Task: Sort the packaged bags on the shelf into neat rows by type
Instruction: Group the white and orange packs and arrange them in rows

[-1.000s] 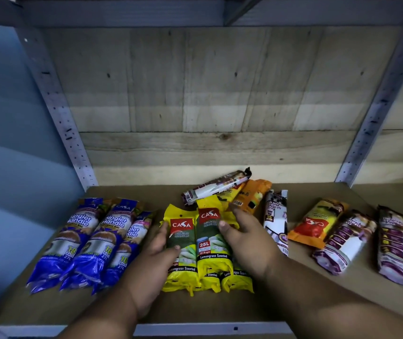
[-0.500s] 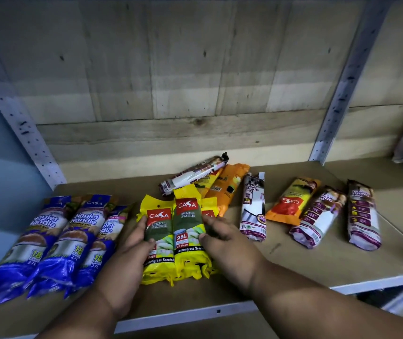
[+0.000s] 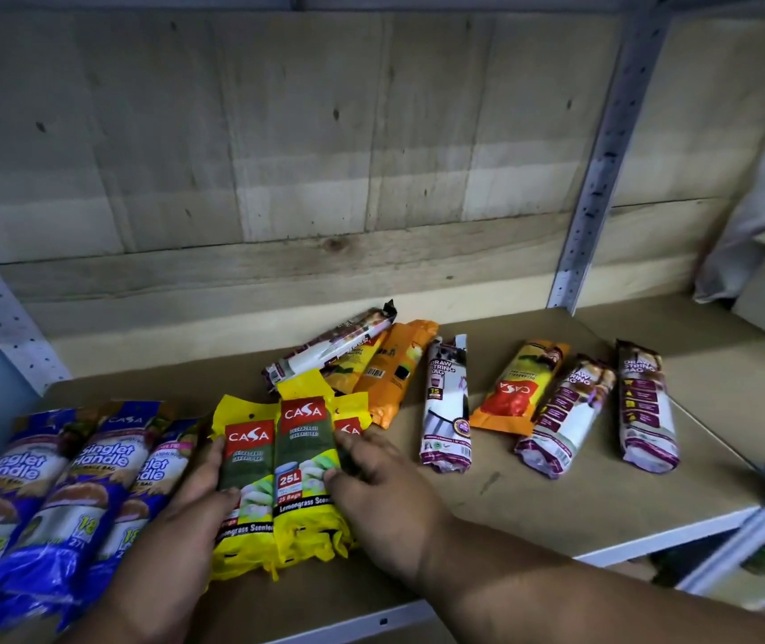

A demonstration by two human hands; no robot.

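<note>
While the yellow packs [image 3: 278, 476] are pressed together between the left hand [image 3: 199, 492] and the right hand [image 3: 371, 485], both with flat, unclenched fingers, little change is seen from a moment ago: the squeeze is kept up and this row looks nearly squared. The blue packs [image 3: 60, 481] are already lined up at the shelf's [image 3: 534, 504] left. Beyond, orange packs [image 3: 394, 369] and white drawstring packs [image 3: 445, 411] are left mixed, one white pack [image 3: 329, 348] lying across the heap, to be cleared first.

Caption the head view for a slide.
Both hands square up yellow plastic garbage-bag packs beside blue singlet-handle packs.
</note>
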